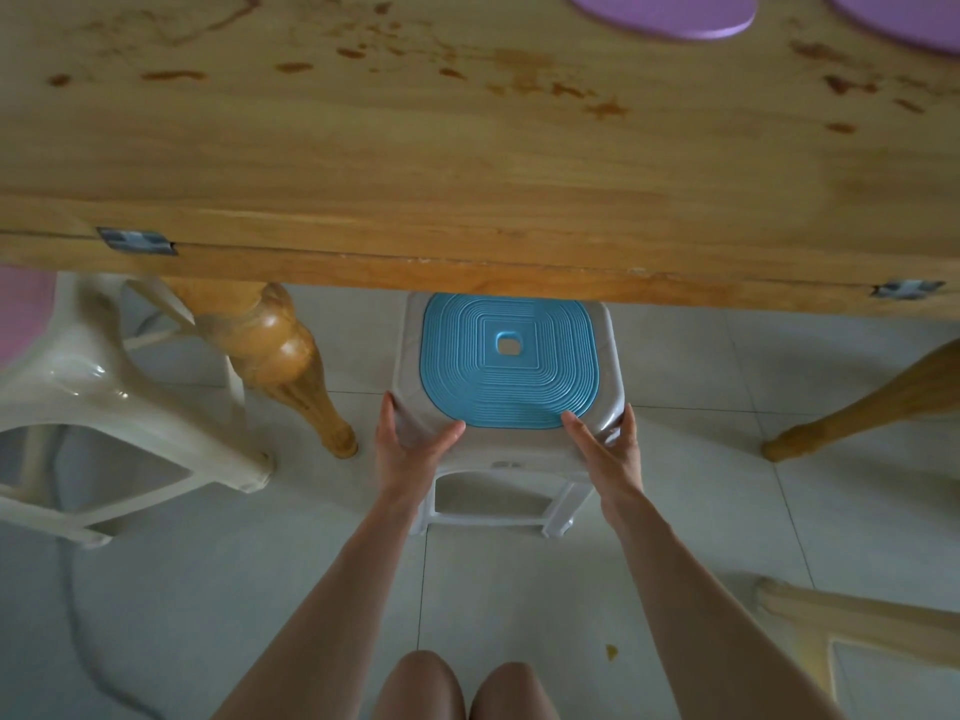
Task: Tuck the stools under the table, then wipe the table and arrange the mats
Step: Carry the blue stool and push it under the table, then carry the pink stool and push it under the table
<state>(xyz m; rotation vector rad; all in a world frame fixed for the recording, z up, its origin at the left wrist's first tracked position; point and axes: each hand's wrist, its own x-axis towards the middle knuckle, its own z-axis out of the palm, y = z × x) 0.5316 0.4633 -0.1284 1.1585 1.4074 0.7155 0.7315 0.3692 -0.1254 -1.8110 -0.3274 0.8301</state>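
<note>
- As the left hand (410,452) and right hand (608,449) gripped its near corners, the blue-topped stool (509,356) sat with its far edge hidden under the table (467,200).
- Two purple mats (660,13) far right, cut off by frame.

No text, number or brand can be read anywhere in the head view. The stool (508,379) has a small raised mark on the front of its pale frame, just below the blue seat pad, but it is too blurred and small to make out.
</note>
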